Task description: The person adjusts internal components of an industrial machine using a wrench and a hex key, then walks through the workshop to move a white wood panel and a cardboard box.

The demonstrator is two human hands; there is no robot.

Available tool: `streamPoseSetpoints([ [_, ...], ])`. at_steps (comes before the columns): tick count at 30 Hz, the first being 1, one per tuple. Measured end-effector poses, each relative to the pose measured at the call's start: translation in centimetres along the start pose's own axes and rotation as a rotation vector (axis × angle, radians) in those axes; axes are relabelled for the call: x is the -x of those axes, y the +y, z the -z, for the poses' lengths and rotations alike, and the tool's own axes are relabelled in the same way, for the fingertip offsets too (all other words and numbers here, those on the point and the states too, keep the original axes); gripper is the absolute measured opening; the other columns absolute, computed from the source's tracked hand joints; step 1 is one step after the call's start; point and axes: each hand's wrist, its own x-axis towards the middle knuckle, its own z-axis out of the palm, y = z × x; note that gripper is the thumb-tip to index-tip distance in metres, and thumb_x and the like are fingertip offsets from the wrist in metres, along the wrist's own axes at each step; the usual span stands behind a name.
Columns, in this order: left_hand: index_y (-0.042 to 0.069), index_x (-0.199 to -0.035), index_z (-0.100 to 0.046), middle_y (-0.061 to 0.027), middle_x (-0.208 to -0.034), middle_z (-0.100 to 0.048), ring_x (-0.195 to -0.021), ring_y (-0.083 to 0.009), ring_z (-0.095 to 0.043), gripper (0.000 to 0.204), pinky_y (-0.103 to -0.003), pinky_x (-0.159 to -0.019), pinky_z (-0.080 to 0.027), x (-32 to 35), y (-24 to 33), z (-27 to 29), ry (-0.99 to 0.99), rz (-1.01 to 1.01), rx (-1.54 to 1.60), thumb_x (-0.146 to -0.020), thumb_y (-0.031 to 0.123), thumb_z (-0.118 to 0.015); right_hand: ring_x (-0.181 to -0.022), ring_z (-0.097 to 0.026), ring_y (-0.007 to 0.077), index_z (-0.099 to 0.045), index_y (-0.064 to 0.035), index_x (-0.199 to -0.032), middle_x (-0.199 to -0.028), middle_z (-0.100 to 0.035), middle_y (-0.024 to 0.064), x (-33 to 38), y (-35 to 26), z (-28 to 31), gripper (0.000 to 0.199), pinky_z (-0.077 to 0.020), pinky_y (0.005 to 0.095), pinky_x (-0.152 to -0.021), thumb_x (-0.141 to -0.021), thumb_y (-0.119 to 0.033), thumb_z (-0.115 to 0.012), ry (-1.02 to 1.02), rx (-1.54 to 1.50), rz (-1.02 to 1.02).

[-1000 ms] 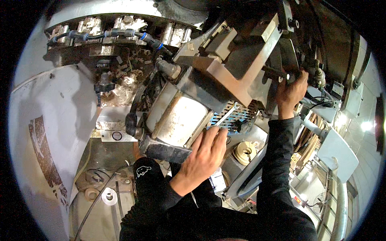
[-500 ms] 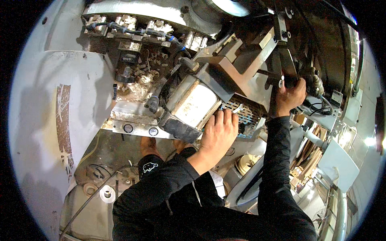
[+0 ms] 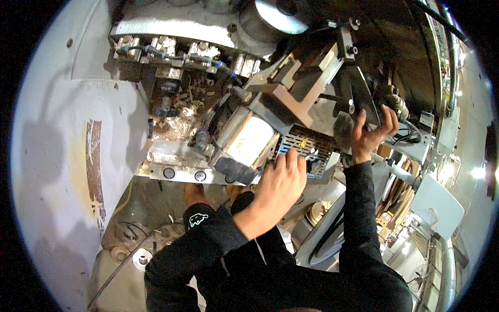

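My left hand [image 3: 280,179] is closed, its fingers curled over the near left side of a slotted blue-and-dark tray [image 3: 321,143]. The shiny forked end of what looks like a small wrench [image 3: 312,153] sticks out beside my fingertips; the rest of it is hidden under the hand. To the left of this hand sits a pale, dirt-streaked motor-like block [image 3: 254,136] with dark end caps. My right hand [image 3: 371,135] is open, thumb and fingers apart, just below a dark flat metal arm [image 3: 364,91] of the machine. Nothing shows in its grasp.
An angled brown metal bracket [image 3: 293,101] rises beyond the tray. Shavings [image 3: 184,106] litter the machine bed at left, under cables and fittings. A panel with round gauges [image 3: 200,176] runs along the near edge. Black cables [image 3: 410,134] hang at right. A white spool [image 3: 141,258] lies lower left.
My right hand has loosened from the metal arm, its fingers spreading apart. My left hand and the wrench end have shifted slightly nearer over the tray. The whole view has tilted a little.
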Motion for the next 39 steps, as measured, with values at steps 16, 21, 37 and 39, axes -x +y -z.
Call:
streamPoseSetpoints([
  [16, 0.001, -0.099, -0.072, 0.0001, -0.076, -0.064, -0.065, -0.0064, -0.051, 0.015, -0.023, -0.059, -0.039, -5.6, -6.4, 14.7, 0.792, 0.147, 0.709, -0.098, 0.016, -0.071, -0.082, -0.067, 0.0270, -0.063, -0.0012, -0.110, -0.094, -0.069, 0.0166, -25.3, -8.5, -0.4, 0.033, -0.0535, 0.0383, -0.072, -0.092, -0.023, -0.080, -0.958, -0.569, 0.295],
  [21, 0.004, -0.109, -0.063, -0.0023, -0.067, -0.061, -0.054, -0.0065, -0.052, 0.015, -0.021, -0.050, -0.041, -8.5, -6.9, 14.8, 0.707, 0.100, 1.134, -0.105, 0.018, -0.064, -0.078, -0.061, 0.0209, -0.065, -0.0018, -0.101, -0.090, -0.069, 0.0106, -26.7, -7.9, -2.0, 0.036, -0.0498, 0.0374, -0.075, -0.091, -0.033, -0.081, -1.183, -0.727, 0.315],
  [37, 0.001, -0.105, -0.062, -0.0066, -0.072, -0.068, -0.060, -0.0080, -0.060, 0.023, -0.021, -0.055, -0.047, -10.5, -6.3, 10.5, 0.673, -0.026, 1.127, -0.109, 0.022, -0.054, -0.076, -0.065, 0.0303, -0.069, -0.0010, -0.094, -0.080, -0.068, 0.0159, -27.9, -9.2, -1.8, 0.038, -0.0486, 0.0422, -0.069, -0.088, -0.037, -0.080, -1.194, -0.377, 0.451],
  [39, 0.002, -0.108, -0.061, -0.0092, -0.078, -0.070, -0.063, -0.0096, -0.059, 0.022, -0.023, -0.056, -0.047, -10.5, -6.4, 10.4, 0.647, -0.034, 1.048, -0.109, 0.021, -0.050, -0.078, -0.066, 0.0320, -0.070, -0.0012, -0.094, -0.081, -0.068, 0.0168, -28.0, -8.8, -2.2, 0.039, -0.0489, 0.0424, -0.070, -0.088, -0.039, -0.080, -1.219, -0.417, 0.447],
])
